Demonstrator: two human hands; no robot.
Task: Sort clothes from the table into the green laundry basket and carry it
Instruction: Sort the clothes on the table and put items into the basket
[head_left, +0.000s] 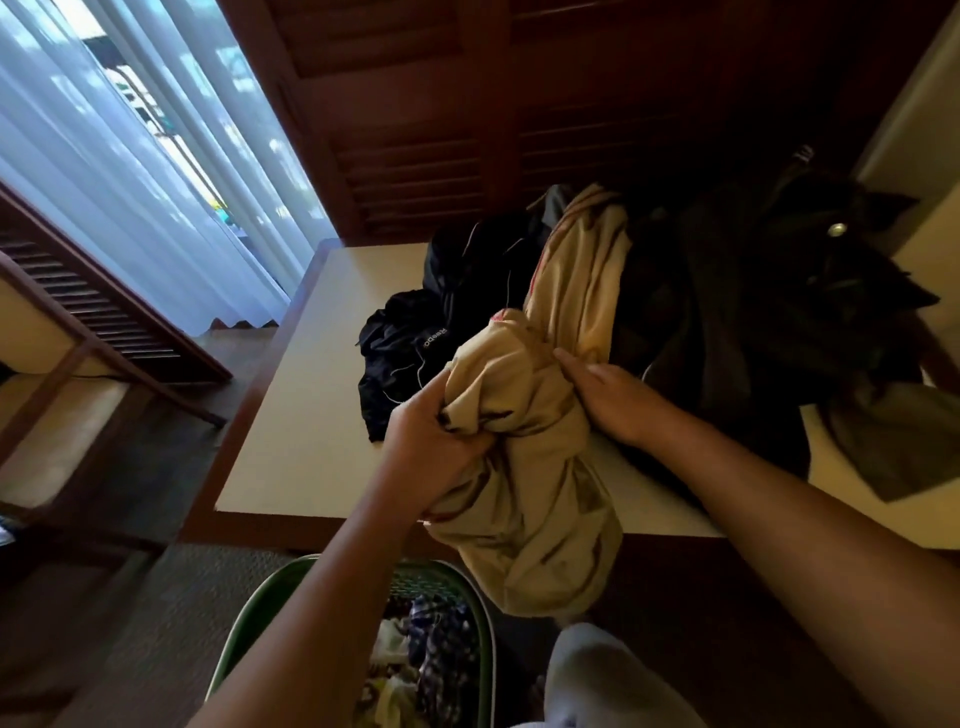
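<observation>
A tan garment with reddish stripes stretches from the clothes pile over the table's near edge and hangs above the green laundry basket. My left hand is shut on its bunched left side. My right hand grips the same garment from the right, fingers pressed into the fabric. A black jacket with white lettering lies on the cream table to the left. Dark clothes are heaped behind and right. The basket on the floor holds patterned clothes.
A wooden louvred wardrobe stands behind the table. White curtains cover a window at left. A wooden bench frame stands at the left on the dark floor. My leg in light trousers is beside the basket.
</observation>
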